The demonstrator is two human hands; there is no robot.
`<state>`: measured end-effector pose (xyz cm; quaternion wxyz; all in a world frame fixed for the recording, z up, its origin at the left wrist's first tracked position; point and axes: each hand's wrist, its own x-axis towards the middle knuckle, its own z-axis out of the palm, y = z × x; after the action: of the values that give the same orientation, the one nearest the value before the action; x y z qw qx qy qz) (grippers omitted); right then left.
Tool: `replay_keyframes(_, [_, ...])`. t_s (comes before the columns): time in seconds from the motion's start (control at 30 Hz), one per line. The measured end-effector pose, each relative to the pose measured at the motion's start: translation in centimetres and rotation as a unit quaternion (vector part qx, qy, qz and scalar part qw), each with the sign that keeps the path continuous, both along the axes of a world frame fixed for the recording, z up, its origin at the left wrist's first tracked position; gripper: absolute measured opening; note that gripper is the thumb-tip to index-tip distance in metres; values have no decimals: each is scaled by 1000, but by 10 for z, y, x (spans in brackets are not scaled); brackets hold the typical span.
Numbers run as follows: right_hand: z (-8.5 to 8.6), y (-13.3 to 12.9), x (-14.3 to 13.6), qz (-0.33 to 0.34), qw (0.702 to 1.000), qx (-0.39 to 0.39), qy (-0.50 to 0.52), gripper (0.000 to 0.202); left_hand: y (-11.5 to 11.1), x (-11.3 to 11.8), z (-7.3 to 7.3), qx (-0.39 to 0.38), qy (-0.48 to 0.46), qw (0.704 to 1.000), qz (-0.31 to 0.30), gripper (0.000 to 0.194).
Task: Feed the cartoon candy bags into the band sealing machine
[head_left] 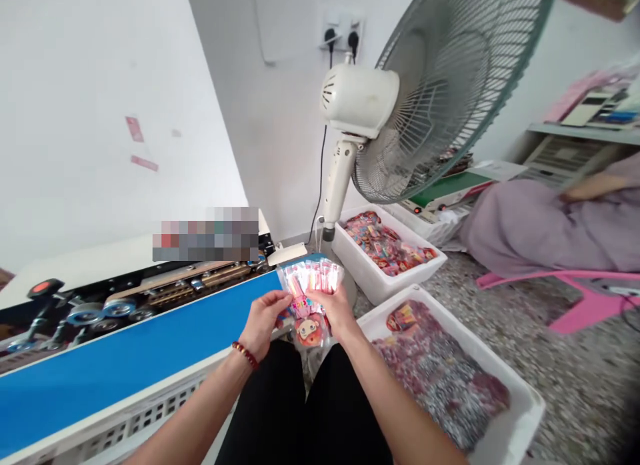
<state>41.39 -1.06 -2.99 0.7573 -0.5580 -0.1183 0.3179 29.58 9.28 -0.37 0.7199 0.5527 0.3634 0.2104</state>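
Head view, left hand [259, 323] and right hand [340, 315], fingers [281, 299] pinching glossy, fan-topped plastic packet [307, 328].

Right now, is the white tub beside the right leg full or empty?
The white tub is not empty: plastic packets cover its visible bottom; how deep they lie, I cannot tell.
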Motion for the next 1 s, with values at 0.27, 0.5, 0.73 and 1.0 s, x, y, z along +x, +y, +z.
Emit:
replay_keyframes(0.27, [-11, 41, 26, 0, 998, -48, -49, 55, 53, 26, -2, 21, 91, 996, -5, 36])
replay_keyframes(0.5, [-9, 54, 51, 0, 997, -65, -33, 52, 82, 52, 0, -16, 166, 985, 37, 22])
replay_keyframes(0.73, [-5, 54, 56, 22, 997, -67, 4, 50, 97, 40, -8, -2, 196, 978, 70, 20])
replay_keyframes(1.0, [-9, 70, 46, 64, 996, -57, 12, 42, 123, -19, -13, 63, 262, 961, 66, 9])
